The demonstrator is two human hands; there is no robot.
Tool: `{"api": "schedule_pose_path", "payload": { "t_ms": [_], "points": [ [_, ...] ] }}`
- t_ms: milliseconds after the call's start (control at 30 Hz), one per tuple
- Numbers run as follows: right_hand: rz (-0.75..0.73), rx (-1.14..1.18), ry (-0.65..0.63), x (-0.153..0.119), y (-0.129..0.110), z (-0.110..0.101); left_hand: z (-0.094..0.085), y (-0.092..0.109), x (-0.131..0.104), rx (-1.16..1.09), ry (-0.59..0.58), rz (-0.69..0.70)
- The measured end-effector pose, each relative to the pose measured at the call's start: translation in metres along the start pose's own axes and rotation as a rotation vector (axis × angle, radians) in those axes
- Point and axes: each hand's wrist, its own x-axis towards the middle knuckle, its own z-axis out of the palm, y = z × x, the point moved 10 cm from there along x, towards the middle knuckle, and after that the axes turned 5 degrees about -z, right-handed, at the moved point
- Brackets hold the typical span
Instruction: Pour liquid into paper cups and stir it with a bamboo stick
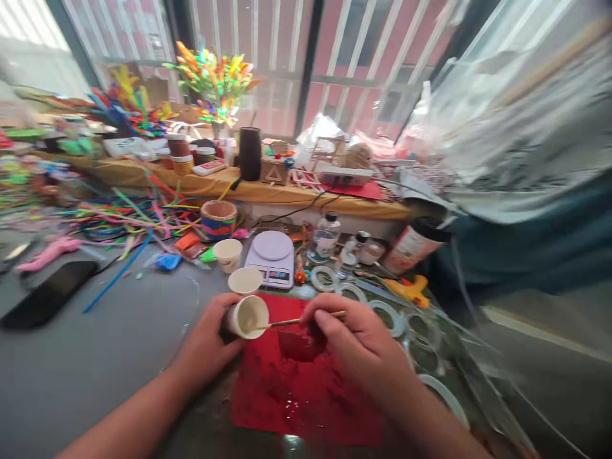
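Note:
My left hand (pixel 215 338) is wrapped round a paper cup (pixel 249 317), which tilts so that its mouth faces me and to the right. Between the fingers of my right hand (pixel 351 335) is a thin wooden stick (pixel 287 322), held nearly level, with its far end inside the cup. What lies in the cup is hard to make out. Below both hands a red mat (pixel 282 395) covers part of the table, and a dark red translucent piece (pixel 300 344) rests on it under the stick. Two more paper cups (pixel 245 279) stand just beyond the held one.
A white kitchen scale (pixel 270 258) stands behind the mat. Clear bottles (pixel 325 239) and several round rings (pixel 351 293) lie to the right, with yellow-orange scissors or a clamp (pixel 411 290). A black phone (pixel 50 293) and colourful pipe cleaners (pixel 129 220) are left.

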Motion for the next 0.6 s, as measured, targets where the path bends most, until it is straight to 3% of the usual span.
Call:
{"api": "schedule_pose_path", "payload": {
  "t_ms": [67,200,600],
  "points": [
    [0.0,-0.036,0.088,0.003,-0.003,-0.008,-0.003,-0.01,0.004,0.057,0.034,-0.036],
    [-0.038,-0.025,0.072,0.007,-0.01,-0.005,-0.003,-0.024,0.009,0.082,0.047,-0.073],
    [-0.058,0.005,0.052,0.009,-0.019,-0.005,-0.001,-0.03,0.006,0.103,0.042,-0.075]
  ]
}}
